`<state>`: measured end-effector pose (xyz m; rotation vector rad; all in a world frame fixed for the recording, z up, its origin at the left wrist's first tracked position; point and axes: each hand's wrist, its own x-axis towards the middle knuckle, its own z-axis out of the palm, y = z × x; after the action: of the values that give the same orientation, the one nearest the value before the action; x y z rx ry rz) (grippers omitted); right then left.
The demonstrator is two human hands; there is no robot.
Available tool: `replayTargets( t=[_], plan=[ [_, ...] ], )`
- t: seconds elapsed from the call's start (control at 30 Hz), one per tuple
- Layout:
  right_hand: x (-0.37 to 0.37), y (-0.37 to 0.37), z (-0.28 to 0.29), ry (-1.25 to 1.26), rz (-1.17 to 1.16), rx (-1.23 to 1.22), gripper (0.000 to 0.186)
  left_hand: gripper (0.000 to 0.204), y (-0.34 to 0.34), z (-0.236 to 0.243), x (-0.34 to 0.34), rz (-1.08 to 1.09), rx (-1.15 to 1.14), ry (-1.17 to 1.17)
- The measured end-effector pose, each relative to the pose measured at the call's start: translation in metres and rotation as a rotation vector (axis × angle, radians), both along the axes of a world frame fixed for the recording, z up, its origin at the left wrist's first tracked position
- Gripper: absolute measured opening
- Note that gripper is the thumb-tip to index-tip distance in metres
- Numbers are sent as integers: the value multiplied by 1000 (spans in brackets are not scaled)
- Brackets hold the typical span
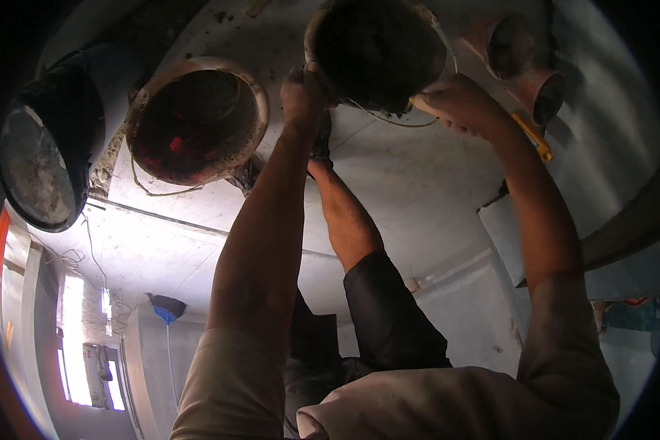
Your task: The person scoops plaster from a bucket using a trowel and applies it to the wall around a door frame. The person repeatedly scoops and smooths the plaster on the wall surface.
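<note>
A round bucket (317, 55) with dark, lumpy material in it is tilted toward me at the top of the view. My left hand (304, 97) is closed on its near left rim. At the near right rim my right hand (458, 106) is curled round a yellowish handle (420, 103); whatever that handle belongs to is hidden against the dark contents. The bucket's thin wire bail (400, 122) hangs loose below the rim, between my hands. To the left stands a second bucket (258, 110), stained red inside, its bail drooping at the near side.
A large black container (81, 125) with a pale, crusted top stands far left. Two orange-brown cones or pots (502, 51) lie at upper right, near a yellow tool (535, 139). A blue broom (169, 314) leans at lower left. My foot (320, 143) is below the held bucket.
</note>
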<state>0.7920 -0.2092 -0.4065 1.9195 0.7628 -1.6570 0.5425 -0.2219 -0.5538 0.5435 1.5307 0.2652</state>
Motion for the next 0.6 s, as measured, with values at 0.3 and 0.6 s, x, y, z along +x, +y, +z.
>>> replayTargets(
  t=[0.3,0.6],
  plan=[
    [-22,-33,-96,-53,904,298,22,38,-14,-11,2,-133,-9,-148],
    [-25,-22,-2,-275,540,481,21,26,-12,6,3,95,-159,-209]
  ],
)
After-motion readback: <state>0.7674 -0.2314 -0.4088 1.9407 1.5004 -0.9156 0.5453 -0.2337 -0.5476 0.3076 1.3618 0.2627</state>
